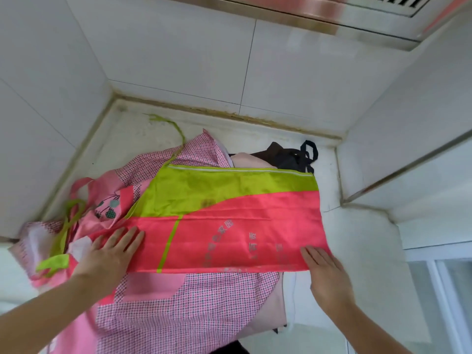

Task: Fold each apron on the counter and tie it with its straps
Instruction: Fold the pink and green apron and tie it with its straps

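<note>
A shiny red and lime-green apron (pixel 229 221) lies folded into a wide band on top of the pile, with grey printed characters near its front edge. My left hand (pixel 109 254) presses flat on its left end, fingers straight. At the band's right front corner my right hand (pixel 327 274) lies flat as well. A lime-green strap (pixel 176 129) trails toward the back wall, and another green strap (pixel 63 233) loops at the left. Underneath spreads a pink checked apron (pixel 184 310) with a plain pink pocket.
A dark apron with black straps (pixel 293 155) and a pale pink cloth (pixel 247 160) lie behind the pile. The white counter (pixel 362 251) sits in a tiled corner, with walls at left, back and right. A window frame (pixel 434 290) is at the lower right.
</note>
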`<state>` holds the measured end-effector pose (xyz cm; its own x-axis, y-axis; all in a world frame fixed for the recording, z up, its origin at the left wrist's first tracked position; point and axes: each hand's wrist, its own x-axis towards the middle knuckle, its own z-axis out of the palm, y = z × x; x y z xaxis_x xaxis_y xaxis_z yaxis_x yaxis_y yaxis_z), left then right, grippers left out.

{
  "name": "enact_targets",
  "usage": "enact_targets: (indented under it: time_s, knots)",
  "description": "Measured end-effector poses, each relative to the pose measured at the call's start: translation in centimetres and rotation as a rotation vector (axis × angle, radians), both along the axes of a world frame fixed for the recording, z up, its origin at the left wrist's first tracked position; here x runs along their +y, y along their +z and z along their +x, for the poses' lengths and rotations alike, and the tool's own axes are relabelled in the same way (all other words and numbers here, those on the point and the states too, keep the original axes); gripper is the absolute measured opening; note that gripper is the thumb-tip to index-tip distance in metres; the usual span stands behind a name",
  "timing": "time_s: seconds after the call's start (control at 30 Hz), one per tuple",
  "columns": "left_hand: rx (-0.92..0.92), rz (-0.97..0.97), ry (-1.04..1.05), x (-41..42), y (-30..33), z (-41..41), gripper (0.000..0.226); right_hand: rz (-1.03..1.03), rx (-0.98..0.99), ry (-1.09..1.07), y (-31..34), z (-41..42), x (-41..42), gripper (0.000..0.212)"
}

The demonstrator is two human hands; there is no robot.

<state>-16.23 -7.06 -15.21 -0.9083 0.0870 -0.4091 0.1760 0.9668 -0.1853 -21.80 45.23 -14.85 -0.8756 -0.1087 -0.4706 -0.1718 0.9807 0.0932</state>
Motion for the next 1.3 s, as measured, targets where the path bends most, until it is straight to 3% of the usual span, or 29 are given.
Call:
enact_targets:
  time_s: [0.03,0.1,0.23,0.37,0.43,0.53,0.7,0.87,1.0,1.17,1.3]
  knots:
    - [0.027,0.016,-0.007,0.3,0.6,0.1,0.095,-0.006,-0.02,-0.008,-0.4,1.2,-0.3,0.095]
    - [-0.13,0.095,0.047,2.0,1.6,0.4,0.093,-0.065,-0.019,-0.011,-0.8,2.7,-1.6,0.095]
    - [-0.099,0.326,-0.138,7.5,0.5,0.7,0.092,-0.199,0.076,0.141,-0.7,3.0,-6.4,0.098]
    - [-0.218,0.357,-0.121,12.2,0.4,0.8,0.079,-0.28,0.088,0.275,-1.0,3.2,-11.4,0.104]
    - [-0.195,0.372,-0.091,12.4,0.2,0.8,0.077,-0.307,0.078,0.292,-1.2,3.1,-12.7,0.098]
    - [-0.168,0.304,-0.019,9.3,-1.2,1.3,0.076,-0.316,0.05,0.243,-1.7,3.3,-12.0,0.089]
    - [-0.175,0.186,0.163,4.7,-0.7,1.8,0.094,-0.252,0.123,0.09,-3.4,3.4,-8.8,0.082]
    - [-0.117,0.182,0.162,1.1,0.6,0.9,0.076,-0.211,0.145,0.01,-0.8,1.2,-6.5,0.063]
    - [-0.097,0.0,0.042,1.1,4.2,-0.8,0.052,-0.193,0.117,0.038,2.3,-1.1,-4.9,0.019]
    - [-0.169,0.271,0.134,1.9,4.9,-3.6,0.027,-0.302,-0.152,-0.018,4.0,-3.4,-4.9,0.018]
    - [-0.271,-0.014,0.094,-1.9,5.6,-5.5,0.02,-0.183,-0.301,-0.008,5.2,-7.1,-1.1,0.037]
